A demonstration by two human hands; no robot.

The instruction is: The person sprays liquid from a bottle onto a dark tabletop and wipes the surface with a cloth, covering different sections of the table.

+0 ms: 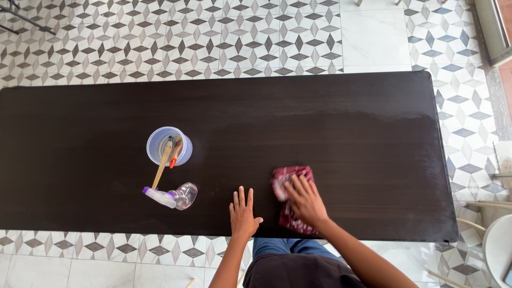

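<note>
Hands: right hand point(305, 202) presses one red cloth point(290, 198) flat; left hand point(242, 215) splayed, grip empty.

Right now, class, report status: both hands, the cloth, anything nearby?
Left hand flat on table, empty. Right hand pressing red cloth. Spray bottle and cup off to the left, apart.

The cloth point(290, 200) is dark red with a light pattern. It is crumpled and lies flat on the dark table point(346, 128), close to the near edge and a bit right of the middle. Part of it is hidden.
</note>
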